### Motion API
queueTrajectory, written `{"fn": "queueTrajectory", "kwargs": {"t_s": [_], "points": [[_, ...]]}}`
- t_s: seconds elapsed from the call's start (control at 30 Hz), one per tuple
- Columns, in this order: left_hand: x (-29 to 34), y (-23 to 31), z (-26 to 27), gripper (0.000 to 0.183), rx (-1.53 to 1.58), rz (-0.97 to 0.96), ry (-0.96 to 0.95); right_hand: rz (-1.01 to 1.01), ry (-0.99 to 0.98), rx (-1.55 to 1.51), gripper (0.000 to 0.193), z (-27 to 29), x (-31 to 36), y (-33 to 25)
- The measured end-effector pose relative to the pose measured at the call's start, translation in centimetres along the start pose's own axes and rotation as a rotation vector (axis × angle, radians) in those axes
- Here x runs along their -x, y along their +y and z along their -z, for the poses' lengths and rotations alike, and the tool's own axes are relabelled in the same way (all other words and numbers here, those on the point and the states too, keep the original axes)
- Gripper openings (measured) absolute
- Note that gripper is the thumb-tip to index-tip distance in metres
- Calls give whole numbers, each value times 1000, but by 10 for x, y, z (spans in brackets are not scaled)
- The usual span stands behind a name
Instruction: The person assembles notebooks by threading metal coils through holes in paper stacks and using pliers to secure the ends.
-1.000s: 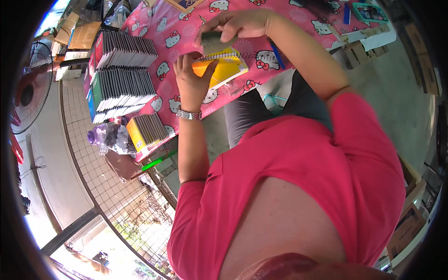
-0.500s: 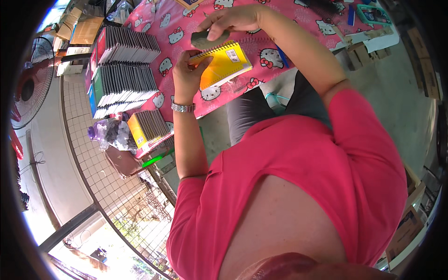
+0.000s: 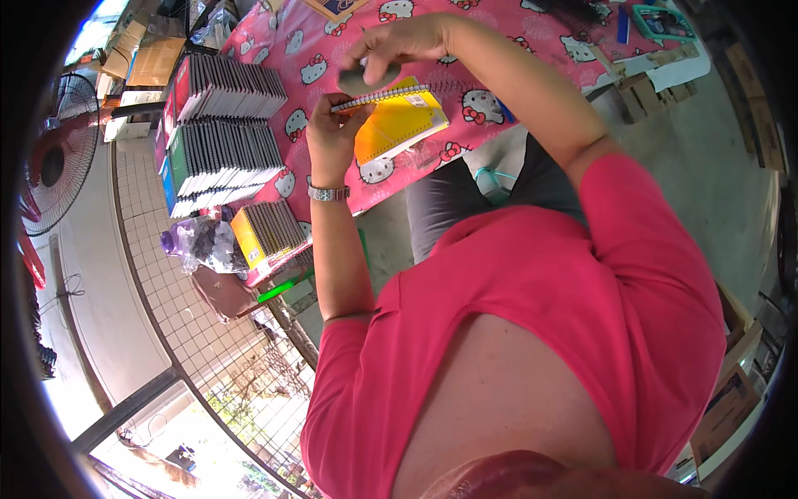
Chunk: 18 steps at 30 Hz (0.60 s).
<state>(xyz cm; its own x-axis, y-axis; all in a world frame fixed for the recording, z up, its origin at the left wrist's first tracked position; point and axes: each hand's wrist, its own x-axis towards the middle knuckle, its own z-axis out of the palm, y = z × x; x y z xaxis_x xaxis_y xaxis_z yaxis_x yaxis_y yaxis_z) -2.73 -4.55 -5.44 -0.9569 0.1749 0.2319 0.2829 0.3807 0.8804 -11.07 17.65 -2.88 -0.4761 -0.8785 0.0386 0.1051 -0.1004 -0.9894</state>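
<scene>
My left hand, with a metal watch on the wrist, pinches the left end of a yellow spiral notebook near its binding. Along the top edge of the notebook runs a wire coil, which sticks out past the right end over the table. My right hand is closed around a dark grey-green, flat, rounded block just above the binding. Whether the block touches the coil I cannot tell.
A pink patterned cloth covers the table. Tall stacks of spiral notebooks stand on the left, with a smaller yellow-covered stack nearer. A fan is at far left. A teal-cased phone lies at the far right.
The notebook has tipped, so its coil edge shows more and its cover looks narrower. My right hand and the block have shifted slightly left and turned.
</scene>
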Motion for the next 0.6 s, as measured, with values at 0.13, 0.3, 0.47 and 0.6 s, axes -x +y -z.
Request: {"fn": "queueTrajectory", "kwargs": {"t_s": [0.13, 0.3, 0.47, 0.6], "points": [[10, -2, 6, 27, -4, 62, 17, -66, 82, 276, 50, 1, 1, -1], [4, 18, -10, 15, 116, 36, 120, -401, 628, 1136, 61, 79, 40, 96], [23, 5, -6, 18, -34, 70, 198, -7, 1070, 1349, 79, 14, 103, 152], [27, 8, -16, 21, -208, 26, 260, -312, 1074, 1483, 67, -62, 147, 165]]}}
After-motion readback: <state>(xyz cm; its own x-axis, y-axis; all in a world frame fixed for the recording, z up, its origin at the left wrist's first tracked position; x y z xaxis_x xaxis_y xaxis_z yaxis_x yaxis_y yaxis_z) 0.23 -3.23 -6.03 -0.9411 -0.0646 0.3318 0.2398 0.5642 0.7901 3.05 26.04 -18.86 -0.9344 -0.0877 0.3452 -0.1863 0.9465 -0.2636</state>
